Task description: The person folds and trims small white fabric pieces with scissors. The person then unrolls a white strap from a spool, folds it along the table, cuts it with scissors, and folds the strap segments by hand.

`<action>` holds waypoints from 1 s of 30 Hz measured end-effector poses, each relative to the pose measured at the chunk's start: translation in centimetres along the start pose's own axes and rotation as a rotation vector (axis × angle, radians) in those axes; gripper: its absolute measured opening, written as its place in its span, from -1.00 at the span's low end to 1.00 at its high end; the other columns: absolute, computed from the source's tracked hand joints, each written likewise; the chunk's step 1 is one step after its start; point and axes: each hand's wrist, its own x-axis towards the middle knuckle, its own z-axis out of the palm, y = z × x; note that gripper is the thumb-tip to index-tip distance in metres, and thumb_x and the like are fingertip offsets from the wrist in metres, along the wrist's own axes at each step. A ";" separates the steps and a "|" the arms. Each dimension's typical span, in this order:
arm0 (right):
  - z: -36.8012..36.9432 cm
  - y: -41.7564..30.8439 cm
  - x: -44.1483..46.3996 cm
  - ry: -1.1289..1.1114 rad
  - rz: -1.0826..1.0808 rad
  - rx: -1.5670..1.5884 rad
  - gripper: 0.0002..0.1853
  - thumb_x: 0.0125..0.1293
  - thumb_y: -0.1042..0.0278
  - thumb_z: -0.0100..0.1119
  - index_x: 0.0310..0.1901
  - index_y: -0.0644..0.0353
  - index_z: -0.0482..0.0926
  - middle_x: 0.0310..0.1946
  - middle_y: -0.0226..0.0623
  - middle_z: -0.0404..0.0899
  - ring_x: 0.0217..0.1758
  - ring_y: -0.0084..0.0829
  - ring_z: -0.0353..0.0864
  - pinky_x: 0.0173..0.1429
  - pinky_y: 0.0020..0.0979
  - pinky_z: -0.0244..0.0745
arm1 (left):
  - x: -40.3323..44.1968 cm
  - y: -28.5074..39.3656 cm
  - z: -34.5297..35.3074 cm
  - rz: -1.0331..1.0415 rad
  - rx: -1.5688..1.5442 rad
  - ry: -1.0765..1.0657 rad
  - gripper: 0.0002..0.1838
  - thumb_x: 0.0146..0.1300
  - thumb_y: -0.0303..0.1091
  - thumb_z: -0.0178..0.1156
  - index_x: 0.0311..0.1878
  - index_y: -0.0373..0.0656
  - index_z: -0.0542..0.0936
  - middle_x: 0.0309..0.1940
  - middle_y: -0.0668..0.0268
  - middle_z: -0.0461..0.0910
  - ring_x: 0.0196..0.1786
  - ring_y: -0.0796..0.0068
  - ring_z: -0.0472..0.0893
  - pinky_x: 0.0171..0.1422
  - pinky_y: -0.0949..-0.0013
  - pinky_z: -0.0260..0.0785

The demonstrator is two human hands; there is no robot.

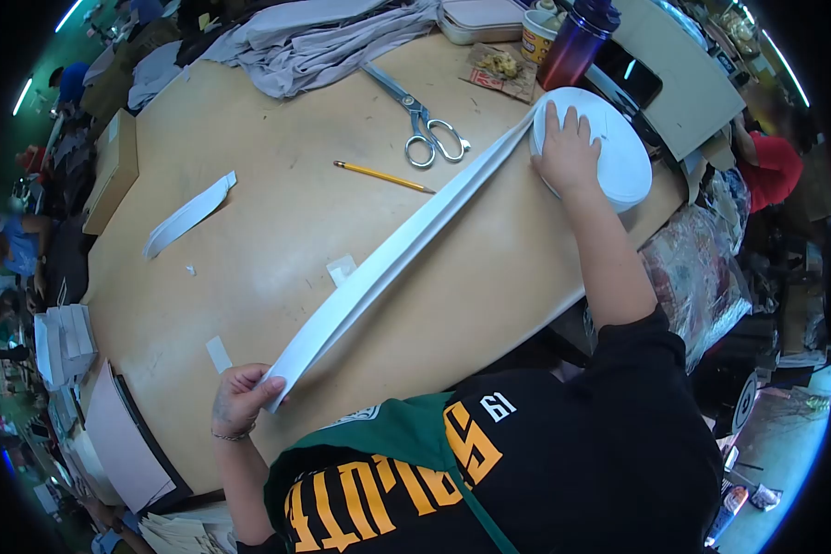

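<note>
My left hand (242, 399) pinches the free end of a wide white strip (402, 245), thumb on top. The strip runs taut and slightly folded lengthwise across the table up to a flat white roll (623, 152). On top of that roll lies my right hand (568, 148), its fingers spread. A yellow pencil (383, 176) rests close to the strip's far side, with metal scissors (418, 118) beyond it. Under the strip's edge is a small white scrap (341, 270); another scrap (218, 355) lies near my left hand.
A short white strip (191, 214) lies on the wooden table (277, 212). Grey cloth (314, 42) is heaped at the back. A purple bottle (579, 42), a paper cup (537, 37), food on brown paper (499, 72) and a phone (626, 74) stand or lie behind the roll.
</note>
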 end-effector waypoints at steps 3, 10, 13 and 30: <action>-0.1 0.8 -1.1 -0.063 -0.077 0.043 -0.14 -0.08 0.28 0.29 0.31 0.13 0.12 0.29 -0.05 0.14 0.36 -0.02 0.11 0.28 -0.03 0.23 | -0.5 -0.3 -1.1 0.019 0.002 0.011 -0.80 0.09 -0.34 0.28 -0.33 -0.31 0.63 -0.57 0.31 0.60 -0.53 0.62 0.55 -0.42 0.57 0.38; -0.2 7.0 -5.6 0.016 -0.599 0.240 -0.18 -0.12 0.35 0.31 0.26 0.15 0.19 0.30 -0.08 0.14 0.36 -0.04 0.12 0.31 -0.01 0.14 | -4.4 -5.0 -7.3 -0.026 -0.088 0.062 -0.81 0.04 -0.38 0.29 -0.35 -0.33 0.62 -0.58 0.26 0.60 -0.58 0.57 0.56 -0.49 0.55 0.41; -1.2 10.2 -6.4 -0.045 -0.735 0.199 -0.17 -0.13 0.40 0.31 0.26 0.12 0.19 0.32 -0.15 0.13 0.37 -0.08 0.11 0.34 -0.08 0.13 | -5.2 -7.2 -8.5 -0.065 -0.113 0.069 -0.82 0.03 -0.38 0.29 -0.37 -0.33 0.62 -0.59 0.25 0.60 -0.60 0.58 0.55 -0.51 0.56 0.38; -10.8 -18.3 -16.4 -0.237 -1.301 1.048 -0.63 0.16 0.20 0.23 -0.04 0.21 0.50 0.02 -0.11 0.48 0.12 -0.16 0.41 0.22 -0.23 0.24 | -6.6 -1.4 -6.1 0.043 0.288 -0.066 -0.74 0.15 -0.21 0.23 -0.43 -0.24 0.63 -0.60 0.39 0.58 -0.53 0.66 0.49 -0.43 0.55 0.29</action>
